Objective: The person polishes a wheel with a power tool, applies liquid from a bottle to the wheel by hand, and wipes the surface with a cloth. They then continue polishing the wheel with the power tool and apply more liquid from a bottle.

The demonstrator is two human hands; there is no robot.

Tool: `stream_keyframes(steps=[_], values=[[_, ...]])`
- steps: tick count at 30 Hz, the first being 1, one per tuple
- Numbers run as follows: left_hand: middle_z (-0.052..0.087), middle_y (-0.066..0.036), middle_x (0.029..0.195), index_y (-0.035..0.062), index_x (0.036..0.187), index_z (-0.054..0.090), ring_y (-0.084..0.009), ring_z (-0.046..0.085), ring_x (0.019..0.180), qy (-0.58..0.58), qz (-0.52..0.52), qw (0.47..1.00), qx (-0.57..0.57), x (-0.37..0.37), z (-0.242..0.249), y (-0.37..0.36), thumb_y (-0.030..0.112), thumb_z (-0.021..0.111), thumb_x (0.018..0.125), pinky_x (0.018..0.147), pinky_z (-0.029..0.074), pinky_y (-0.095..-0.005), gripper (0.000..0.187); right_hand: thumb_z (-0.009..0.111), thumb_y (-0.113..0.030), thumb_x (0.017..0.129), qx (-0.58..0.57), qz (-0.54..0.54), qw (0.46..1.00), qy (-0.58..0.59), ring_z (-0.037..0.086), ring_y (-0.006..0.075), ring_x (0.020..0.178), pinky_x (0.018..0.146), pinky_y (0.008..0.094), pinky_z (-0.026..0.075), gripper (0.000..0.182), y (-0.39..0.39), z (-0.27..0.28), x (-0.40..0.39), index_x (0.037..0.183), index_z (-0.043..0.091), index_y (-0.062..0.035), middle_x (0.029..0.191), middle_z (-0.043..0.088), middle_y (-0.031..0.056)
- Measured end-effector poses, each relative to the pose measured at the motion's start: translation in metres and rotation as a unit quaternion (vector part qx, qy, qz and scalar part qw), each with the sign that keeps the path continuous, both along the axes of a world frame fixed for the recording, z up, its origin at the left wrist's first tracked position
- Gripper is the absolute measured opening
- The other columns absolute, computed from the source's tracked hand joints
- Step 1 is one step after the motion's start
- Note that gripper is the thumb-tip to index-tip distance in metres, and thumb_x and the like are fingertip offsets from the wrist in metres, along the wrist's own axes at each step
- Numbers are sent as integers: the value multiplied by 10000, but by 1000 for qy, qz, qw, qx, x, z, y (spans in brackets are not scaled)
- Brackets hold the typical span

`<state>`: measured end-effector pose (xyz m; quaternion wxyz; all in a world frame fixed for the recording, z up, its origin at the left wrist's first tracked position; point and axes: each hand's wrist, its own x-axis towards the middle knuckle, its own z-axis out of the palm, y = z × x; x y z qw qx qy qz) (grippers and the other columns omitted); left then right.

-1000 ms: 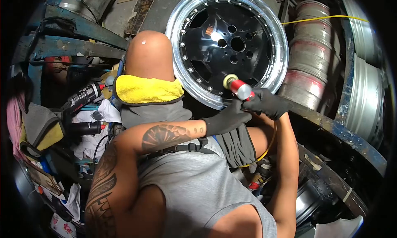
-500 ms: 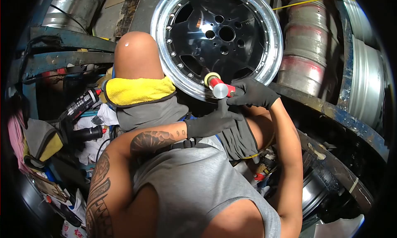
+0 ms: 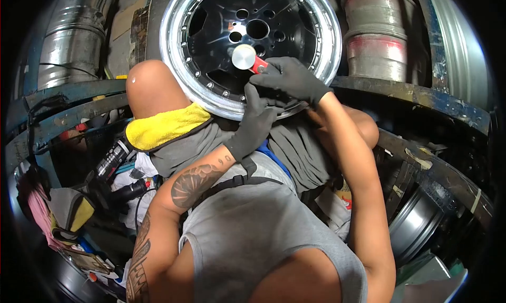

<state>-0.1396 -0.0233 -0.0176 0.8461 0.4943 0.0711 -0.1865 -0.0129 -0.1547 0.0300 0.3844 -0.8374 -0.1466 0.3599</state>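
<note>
A black wheel with a polished chrome lip leans between my knees. My right hand, in a black glove, grips a small red polishing tool whose silver round end faces me, held over the wheel's black face near the hub. My left hand, also gloved, reaches up under the right one and touches the tool's lower part by the wheel's bottom lip. A yellow cloth lies over my left thigh below the knee.
Bare metal wheel barrels stand at the back right and a ribbed one at the back left. Blue metal rack bars run past both sides. Spray cans, rags and a grey-yellow pad crowd the left floor.
The tool has risen from the wheel's lower lip to its black face and turned so that its silver end faces me. Both hands went up with it; the view tilted.
</note>
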Motion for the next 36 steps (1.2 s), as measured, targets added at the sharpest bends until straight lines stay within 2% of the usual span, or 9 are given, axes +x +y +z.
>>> stream_keyframes(steps=[4, 8, 10, 12, 18, 28, 31, 33, 36], values=[[430, -173, 1276, 90, 1381, 158, -201, 589, 1047, 2, -29, 999, 12, -20, -1, -2, -38, 468, 845, 809, 522, -261, 633, 763, -507, 825, 38, 39, 995, 78, 606, 176, 714, 701, 350, 499, 528, -9, -9, -13, 918, 692, 8, 780, 664, 113], [441, -162, 1267, 85, 1381, 171, -220, 606, 1048, 14, -71, 997, 23, -16, 0, -8, -63, 473, 837, 839, 541, -293, 640, 758, -373, 891, -32, 22, 988, 150, 568, 57, 777, 681, 266, 479, 390, -21, 11, -12, 1061, 695, -28, 833, 659, 3], [427, -158, 1271, 78, 1373, 192, -232, 607, 1073, -3, -97, 994, 50, 4, 7, -7, -60, 470, 840, 874, 551, -323, 617, 761, -462, 844, 88, -56, 992, 72, 554, 104, 681, 610, 295, 454, 451, -36, -21, -13, 851, 665, -21, 722, 605, 21], [624, -181, 1059, 75, 1367, 137, -146, 617, 817, -27, -95, 994, 49, 15, 0, -14, -46, 509, 885, 688, 535, -281, 620, 760, -463, 851, 88, -88, 989, 78, 543, 93, 640, 568, 281, 436, 445, -42, -17, -11, 851, 661, -29, 713, 594, 11], [612, -245, 1115, 77, 1358, 50, -204, 669, 883, 10, -201, 979, 18, -9, -8, -28, -30, 472, 914, 759, 568, -303, 622, 750, -379, 897, -1, 46, 984, 172, 536, 46, 592, 514, 225, 422, 355, -66, 5, -14, 962, 674, -38, 719, 592, -19], [489, -101, 1108, 60, 1221, 259, -135, 583, 929, -90, -53, 977, 188, 43, 1, -25, 25, 576, 943, 785, 523, -277, 423, 737, -388, 884, 178, -222, 952, 115, 562, 69, 573, 510, 247, 453, 345, -32, -15, -5, 973, 736, -55, 697, 629, 6], [472, -102, 1065, 50, 1214, 375, -151, 525, 898, -26, 34, 990, 137, 25, 13, -19, 20, 555, 938, 781, 474, -287, 332, 629, -411, 932, 169, -74, 983, -11, 658, 197, 699, 680, 338, 520, 327, -10, -21, -5, 1026, 746, -120, 810, 704, 69], [472, -128, 1045, 35, 1168, 477, -194, 519, 892, -143, 14, 950, 276, 0, 1, -4, 14, 556, 909, 813, 464, -322, 271, 535, -498, 948, 100, 41, 989, -104, 679, 333, 884, 817, 416, 516, 391, 3, -3, -11, 1031, 752, -184, 972, 715, 140], [465, -175, 1015, 15, 1054, 617, -269, 511, 868, -180, 12, 932, 315, -8, -15, 5, 17, 571, 855, 843, 444, -368, 205, 543, -523, 915, 51, 82, 992, -77, 669, 368, 916, 832, 446, 506, 379, 17, -2, -17, 1046, 749, -234, 1004, 704, 164]])
